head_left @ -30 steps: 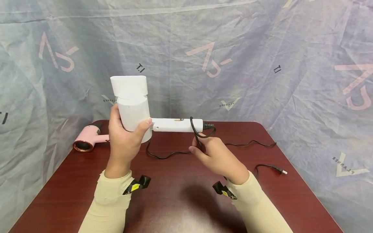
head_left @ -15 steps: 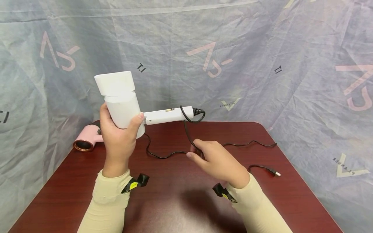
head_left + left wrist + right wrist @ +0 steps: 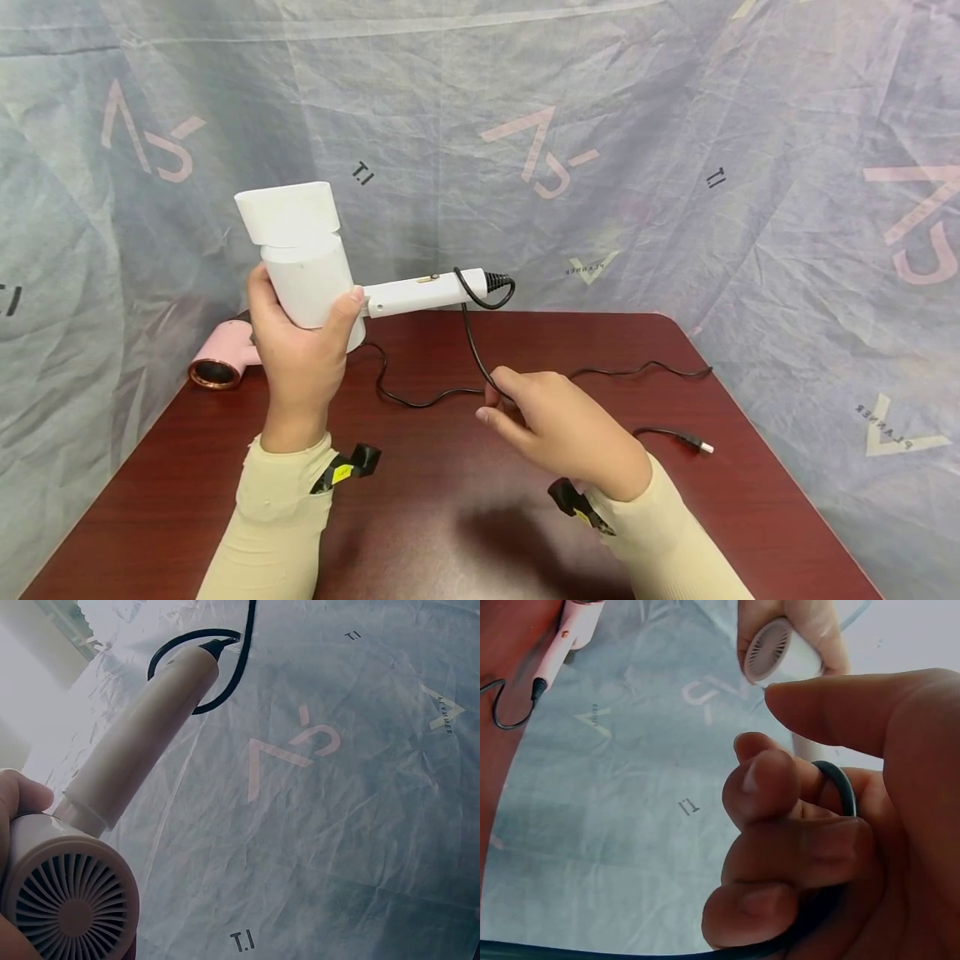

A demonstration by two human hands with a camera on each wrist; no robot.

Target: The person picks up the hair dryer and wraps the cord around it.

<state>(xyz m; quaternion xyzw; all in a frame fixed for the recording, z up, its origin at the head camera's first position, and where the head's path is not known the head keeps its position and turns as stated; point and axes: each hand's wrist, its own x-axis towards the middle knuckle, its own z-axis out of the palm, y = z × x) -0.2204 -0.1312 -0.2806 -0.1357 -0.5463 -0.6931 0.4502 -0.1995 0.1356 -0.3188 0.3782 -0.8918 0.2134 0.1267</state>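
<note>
My left hand (image 3: 300,367) grips the body of a white hair dryer (image 3: 307,275), raised above the table. Its nozzle points up and its handle (image 3: 420,293) extends to the right. In the left wrist view the round rear grille (image 3: 73,918) shows. A black cord (image 3: 472,342) loops once round the handle's end and runs down to my right hand (image 3: 570,425). There, as the right wrist view shows, the curled fingers (image 3: 780,855) hold the cord, with the thumb apart from them. The cord's plug (image 3: 705,447) appears beyond the right hand.
A pink hair dryer (image 3: 225,357) lies at the table's back left, partly hidden behind my left hand. Another stretch of black cord (image 3: 420,405) crosses the dark red table (image 3: 420,517) behind my hands. A grey printed cloth (image 3: 637,167) hangs round the back and sides.
The white hair dryer and my left hand have shifted left and slightly up. My right hand has lowered, drawing a length of cord away from the handle. The plug has slid left.
</note>
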